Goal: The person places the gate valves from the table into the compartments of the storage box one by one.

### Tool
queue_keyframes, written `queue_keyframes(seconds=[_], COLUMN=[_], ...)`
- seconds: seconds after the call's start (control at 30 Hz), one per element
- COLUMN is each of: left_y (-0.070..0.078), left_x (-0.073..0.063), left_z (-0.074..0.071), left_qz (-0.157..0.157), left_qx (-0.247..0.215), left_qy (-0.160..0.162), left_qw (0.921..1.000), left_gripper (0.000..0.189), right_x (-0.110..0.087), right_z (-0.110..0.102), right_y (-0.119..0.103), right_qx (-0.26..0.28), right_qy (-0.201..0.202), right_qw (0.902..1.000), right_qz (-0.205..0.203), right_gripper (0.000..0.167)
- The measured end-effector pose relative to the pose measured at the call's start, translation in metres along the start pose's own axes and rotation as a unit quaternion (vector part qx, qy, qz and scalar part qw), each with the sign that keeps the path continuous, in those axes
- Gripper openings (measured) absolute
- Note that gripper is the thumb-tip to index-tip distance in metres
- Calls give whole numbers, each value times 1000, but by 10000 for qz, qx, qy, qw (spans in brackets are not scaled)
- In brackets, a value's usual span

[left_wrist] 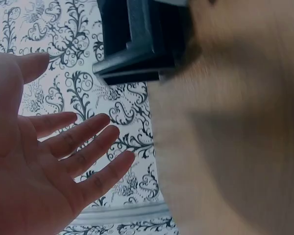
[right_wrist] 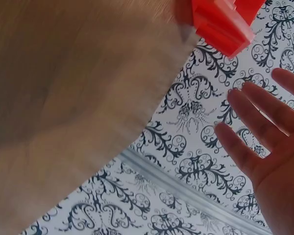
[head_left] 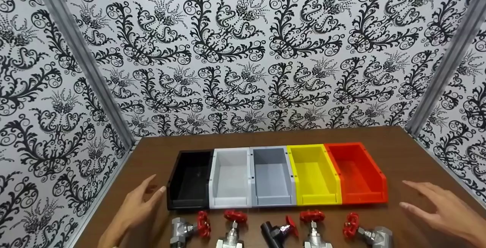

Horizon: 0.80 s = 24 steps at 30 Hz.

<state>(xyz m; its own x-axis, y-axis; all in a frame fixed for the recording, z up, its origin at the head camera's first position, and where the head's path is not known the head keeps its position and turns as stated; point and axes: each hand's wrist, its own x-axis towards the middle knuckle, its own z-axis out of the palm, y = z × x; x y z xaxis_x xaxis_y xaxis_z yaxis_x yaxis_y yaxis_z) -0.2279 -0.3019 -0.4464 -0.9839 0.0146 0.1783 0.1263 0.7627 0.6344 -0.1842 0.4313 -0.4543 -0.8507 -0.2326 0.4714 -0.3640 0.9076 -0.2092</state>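
The hands are both released, with fingers extended and relaxed. The left hand point(head_left: 134, 210) is held near the left edge of the table point(head_left: 159, 143), just beside the black bin point(head_left: 188, 203); in the left wrist view its fingers are seen spread. The right hand point(head_left: 442, 212) is held toward the right edge, near the red bin point(head_left: 363, 198), and its fingers are likewise seen spread in the right wrist view.

Five bins are set side by side, touching, in a row roughly parallel to the far edge. Between the black bin at the left end and the red bin at the right end are placed the white bin point(head_left: 231, 202), the grey bin point(head_left: 273, 201) and the yellow bin point(head_left: 318, 199).

Between this row and the near edge, which is cut off from view, five valves are laid out, well apart from the far corners. By the first valve point(head_left: 190, 229) a red handwheel is turned toward the right edge. On the second valve point(head_left: 232, 236) and fourth valve point(head_left: 314, 234) the handwheels are pointed at the far edge. The third valve point(head_left: 274, 234) is black-bodied, with its red handle angled rightward. The handwheel of the fifth valve point(head_left: 366, 233) is directed toward the left edge.
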Motion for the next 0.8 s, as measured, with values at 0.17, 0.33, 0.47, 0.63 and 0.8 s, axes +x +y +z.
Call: queue_keyframes(seconds=[0.17, 0.33, 0.47, 0.63, 0.8], left_y=[5, 8, 9, 11, 12], left_x=[7, 11, 13, 16, 18], left_z=[8, 14, 16, 20, 24], left_qz=[-78, -157, -221, -318, -324], left_qx=[-269, -522, -641, -686, -677], left_qy=[-63, -146, -202, -316, -359], left_qw=[9996, 9984, 9975, 9966, 9965], left_gripper=[67, 67, 67, 68, 67], right_x=[-3, -8, -10, -12, -12], right_z=[6, 14, 17, 18, 19], right_y=[-3, -4, -5, -9, -12], right_qx=[117, 657, 1160, 1837, 2813], right_qy=[-104, -187, -557, -1490, -2516], right_qw=[9999, 9976, 9916, 9716, 9254], right_qz=[44, -150, -140, 102, 338], right_gripper=[49, 39, 32, 29, 34])
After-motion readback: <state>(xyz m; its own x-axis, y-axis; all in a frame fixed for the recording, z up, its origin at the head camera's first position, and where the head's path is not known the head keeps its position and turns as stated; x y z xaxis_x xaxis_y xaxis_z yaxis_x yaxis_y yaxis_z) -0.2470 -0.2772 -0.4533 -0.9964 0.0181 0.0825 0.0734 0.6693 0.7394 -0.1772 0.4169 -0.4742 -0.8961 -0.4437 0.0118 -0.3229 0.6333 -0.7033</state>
